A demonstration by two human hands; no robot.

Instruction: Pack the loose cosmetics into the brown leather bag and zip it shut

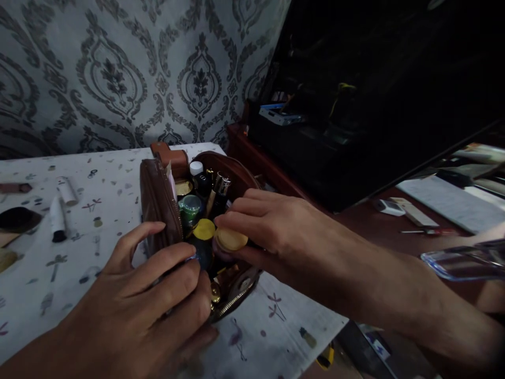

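A brown zippered cosmetic bag (160, 202) stands unzipped on the patterned white cloth, packed with small containers. My left hand (158, 295) is closed over its near left edge, the index finger along the outside and the other fingers curled at the rim. From the right, my right hand (256, 221) reaches into the bag and pinches a round jar with a yellowish lid (232, 239). Beside that jar lie a bright yellow lid (204, 229) and a green-topped jar (190, 207). Further back are a white-capped dark bottle (196, 168) and some gold-trimmed tubes (221, 184). Fingertips of both hands are partly hidden.
White tubes (58, 218) and a dark round item (18, 219) lie on the cloth at left. A large dark screen (374, 95) leans over the right side. Below it, papers (453, 202) and a screwdriver (430, 231) rest on a reddish desk, near clear-framed glasses (457, 263).
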